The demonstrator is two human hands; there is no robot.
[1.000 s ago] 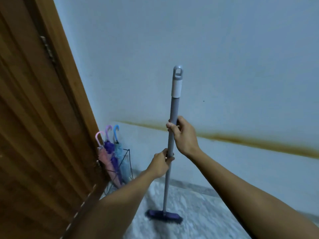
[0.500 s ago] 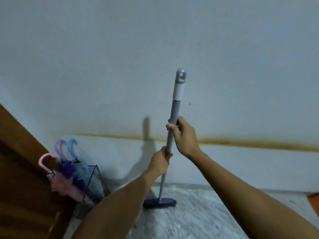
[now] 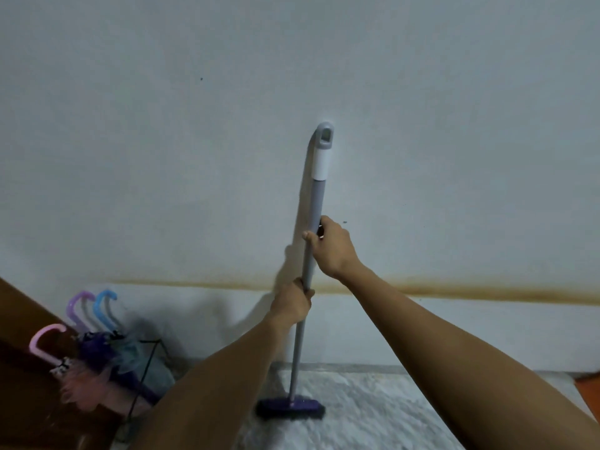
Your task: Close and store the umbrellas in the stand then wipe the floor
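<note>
Gripping the grey mop pole (image 3: 313,228) one above the other, the right hand (image 3: 331,250) is clenched around it higher up and the left hand (image 3: 292,303) is clenched around it lower down, both forearms reaching forward from the bottom of the view. The pole stands nearly upright close to the pale wall (image 3: 194,157), its dark purple mop head (image 3: 290,408) resting on the marbled floor (image 3: 373,417). At lower left, the black wire stand (image 3: 147,365) holds three closed umbrellas tilted leftward: pink (image 3: 48,344), purple (image 3: 78,308) and blue (image 3: 104,306).
</note>
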